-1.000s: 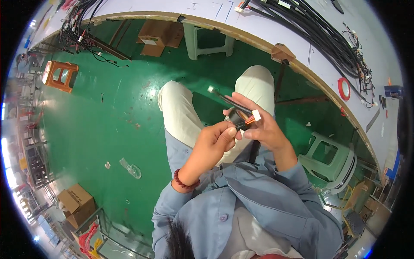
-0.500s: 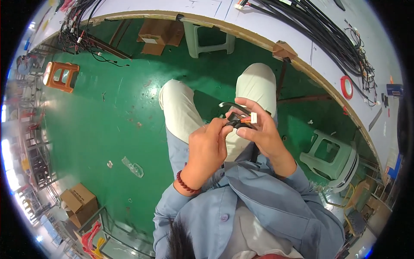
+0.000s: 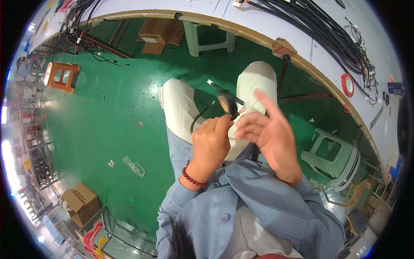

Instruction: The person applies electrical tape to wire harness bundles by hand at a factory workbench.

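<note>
Above my lap, my left hand (image 3: 211, 140) is closed round a black cable harness (image 3: 233, 108), pinching it between thumb and fingers. One black cable with a light tip sticks out beyond the fist, and a thinner black lead (image 3: 199, 115) with a small connector bends out to its left. A pale connector on short coloured wires shows blurred between the hands. My right hand (image 3: 276, 136) is just right of the harness, fingers apart and index stretched out, smeared by motion, with nothing visibly held.
A white worktable (image 3: 241, 19) curves across the front, bearing a black cable bundle (image 3: 315, 30) and a red tape roll (image 3: 347, 85). More cables (image 3: 75, 32) hang off its left side. Around me are a green stool (image 3: 330, 153), an orange stool (image 3: 62, 77) and a cardboard box (image 3: 80, 203).
My right hand has let go of the harness and moved slightly right, its fingers spreading. The harness stays in my left hand, its leads now fanned out further forward and left.
</note>
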`<state>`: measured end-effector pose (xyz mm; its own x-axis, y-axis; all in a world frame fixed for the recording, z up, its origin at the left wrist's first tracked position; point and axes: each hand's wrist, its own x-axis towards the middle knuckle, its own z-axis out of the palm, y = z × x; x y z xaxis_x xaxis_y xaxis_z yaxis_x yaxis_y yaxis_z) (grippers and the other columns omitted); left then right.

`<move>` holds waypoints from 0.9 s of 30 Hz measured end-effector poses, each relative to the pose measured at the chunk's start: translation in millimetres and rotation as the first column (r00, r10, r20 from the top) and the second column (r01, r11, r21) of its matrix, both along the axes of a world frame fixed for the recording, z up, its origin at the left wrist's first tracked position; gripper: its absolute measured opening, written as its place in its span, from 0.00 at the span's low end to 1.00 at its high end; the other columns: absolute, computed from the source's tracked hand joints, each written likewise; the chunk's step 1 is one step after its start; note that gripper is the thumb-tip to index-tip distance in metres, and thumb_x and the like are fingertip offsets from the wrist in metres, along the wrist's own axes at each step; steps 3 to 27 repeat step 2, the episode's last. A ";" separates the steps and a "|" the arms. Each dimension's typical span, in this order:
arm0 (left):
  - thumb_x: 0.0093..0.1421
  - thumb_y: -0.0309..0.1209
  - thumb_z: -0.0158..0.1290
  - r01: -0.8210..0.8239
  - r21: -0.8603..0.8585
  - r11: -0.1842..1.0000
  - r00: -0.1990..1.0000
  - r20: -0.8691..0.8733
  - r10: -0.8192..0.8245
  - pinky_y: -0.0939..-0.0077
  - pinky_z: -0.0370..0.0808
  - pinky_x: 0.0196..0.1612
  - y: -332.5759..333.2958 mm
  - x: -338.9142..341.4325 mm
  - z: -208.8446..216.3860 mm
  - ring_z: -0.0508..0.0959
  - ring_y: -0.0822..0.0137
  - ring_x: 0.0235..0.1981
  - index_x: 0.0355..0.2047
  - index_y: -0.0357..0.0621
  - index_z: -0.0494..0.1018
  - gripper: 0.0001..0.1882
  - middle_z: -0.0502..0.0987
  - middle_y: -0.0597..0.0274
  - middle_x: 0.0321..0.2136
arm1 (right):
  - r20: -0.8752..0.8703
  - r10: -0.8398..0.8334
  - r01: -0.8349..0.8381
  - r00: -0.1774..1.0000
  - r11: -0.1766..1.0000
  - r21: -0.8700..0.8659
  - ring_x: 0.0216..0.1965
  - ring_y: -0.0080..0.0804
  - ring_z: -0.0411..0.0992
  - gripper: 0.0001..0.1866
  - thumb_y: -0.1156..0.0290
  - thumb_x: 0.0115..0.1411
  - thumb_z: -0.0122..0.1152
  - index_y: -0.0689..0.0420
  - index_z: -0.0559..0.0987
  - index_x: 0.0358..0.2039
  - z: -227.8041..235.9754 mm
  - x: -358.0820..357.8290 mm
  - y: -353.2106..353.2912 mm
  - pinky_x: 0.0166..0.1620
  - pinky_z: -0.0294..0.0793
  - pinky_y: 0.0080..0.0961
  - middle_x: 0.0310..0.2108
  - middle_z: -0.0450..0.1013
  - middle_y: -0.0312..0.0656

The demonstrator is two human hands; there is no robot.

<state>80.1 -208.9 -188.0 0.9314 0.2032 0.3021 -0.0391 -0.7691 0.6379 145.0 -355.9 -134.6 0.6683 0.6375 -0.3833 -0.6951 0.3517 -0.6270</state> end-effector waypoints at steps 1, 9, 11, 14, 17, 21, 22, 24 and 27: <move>0.51 0.22 0.52 0.008 0.016 1.000 0.999 -0.034 -0.007 0.67 0.69 0.22 0.9 -2.1 -3.3 0.74 0.59 0.22 0.31 0.43 0.72 0.06 0.74 0.60 0.21 | 0.142 -0.029 0.035 0.989 0.999 -0.040 0.43 0.39 0.73 0.46 0.58 0.56 0.62 0.60 0.44 0.64 7.7 3.6 -3.0 0.52 0.70 0.31 0.45 0.70 0.49; 0.51 0.22 0.52 0.009 0.014 1.000 0.999 -0.033 -0.009 0.67 0.69 0.22 1.2 -1.4 -3.6 0.74 0.59 0.22 0.31 0.43 0.72 0.06 0.74 0.60 0.21 | 0.285 -0.056 0.081 0.957 0.994 -0.076 0.46 0.41 0.72 0.50 0.57 0.54 0.64 0.59 0.41 0.65 15.8 8.7 -6.9 0.55 0.69 0.31 0.48 0.69 0.51; 0.51 0.22 0.52 0.009 0.014 1.000 0.999 -0.033 -0.009 0.67 0.69 0.22 1.2 -1.4 -3.6 0.74 0.59 0.22 0.31 0.43 0.72 0.06 0.74 0.60 0.21 | 0.285 -0.056 0.081 0.957 0.994 -0.076 0.46 0.41 0.72 0.50 0.57 0.54 0.64 0.59 0.41 0.65 15.8 8.7 -6.9 0.55 0.69 0.31 0.48 0.69 0.51; 0.51 0.22 0.52 0.009 0.014 1.000 0.999 -0.033 -0.009 0.67 0.69 0.22 1.2 -1.4 -3.6 0.74 0.59 0.22 0.31 0.43 0.72 0.06 0.74 0.60 0.21 | 0.285 -0.056 0.081 0.957 0.994 -0.076 0.46 0.41 0.72 0.50 0.57 0.54 0.64 0.59 0.41 0.65 15.8 8.7 -6.9 0.55 0.69 0.31 0.48 0.69 0.51; 0.51 0.22 0.52 0.009 0.014 1.000 0.999 -0.033 -0.009 0.67 0.69 0.22 1.2 -1.4 -3.6 0.74 0.59 0.22 0.31 0.43 0.72 0.06 0.74 0.60 0.21 | 0.285 -0.056 0.081 0.957 0.994 -0.076 0.46 0.41 0.72 0.50 0.57 0.54 0.64 0.59 0.41 0.65 15.8 8.7 -6.9 0.55 0.69 0.31 0.48 0.69 0.51; 0.51 0.22 0.52 0.009 0.014 1.000 0.999 -0.033 -0.009 0.67 0.69 0.22 1.2 -1.4 -3.6 0.74 0.59 0.22 0.31 0.43 0.72 0.06 0.74 0.60 0.21 | 0.285 -0.056 0.081 0.957 0.994 -0.076 0.46 0.41 0.72 0.50 0.57 0.54 0.64 0.59 0.41 0.65 15.8 8.7 -6.9 0.55 0.69 0.31 0.48 0.69 0.51; 0.51 0.22 0.52 0.009 0.014 1.000 0.999 -0.033 -0.009 0.67 0.69 0.22 1.2 -1.4 -3.6 0.74 0.59 0.22 0.31 0.43 0.72 0.06 0.74 0.60 0.21 | 0.285 -0.056 0.081 0.957 0.994 -0.076 0.46 0.41 0.72 0.50 0.57 0.54 0.64 0.59 0.41 0.65 15.8 8.7 -6.9 0.55 0.69 0.31 0.48 0.69 0.51; 0.51 0.22 0.52 0.009 0.014 1.000 0.999 -0.033 -0.009 0.67 0.69 0.22 1.2 -1.4 -3.6 0.74 0.59 0.22 0.31 0.43 0.72 0.06 0.74 0.60 0.21 | 0.285 -0.056 0.081 0.957 0.994 -0.076 0.46 0.41 0.72 0.50 0.57 0.54 0.64 0.59 0.41 0.65 15.8 8.7 -6.9 0.55 0.69 0.31 0.48 0.69 0.51; 0.51 0.22 0.52 0.009 0.014 1.000 0.999 -0.033 -0.009 0.67 0.69 0.22 1.2 -1.4 -3.6 0.74 0.59 0.22 0.31 0.43 0.72 0.06 0.74 0.60 0.21 | 0.285 -0.056 0.081 0.957 0.994 -0.076 0.46 0.41 0.72 0.50 0.57 0.54 0.64 0.59 0.41 0.65 15.8 8.7 -6.9 0.55 0.69 0.31 0.48 0.69 0.51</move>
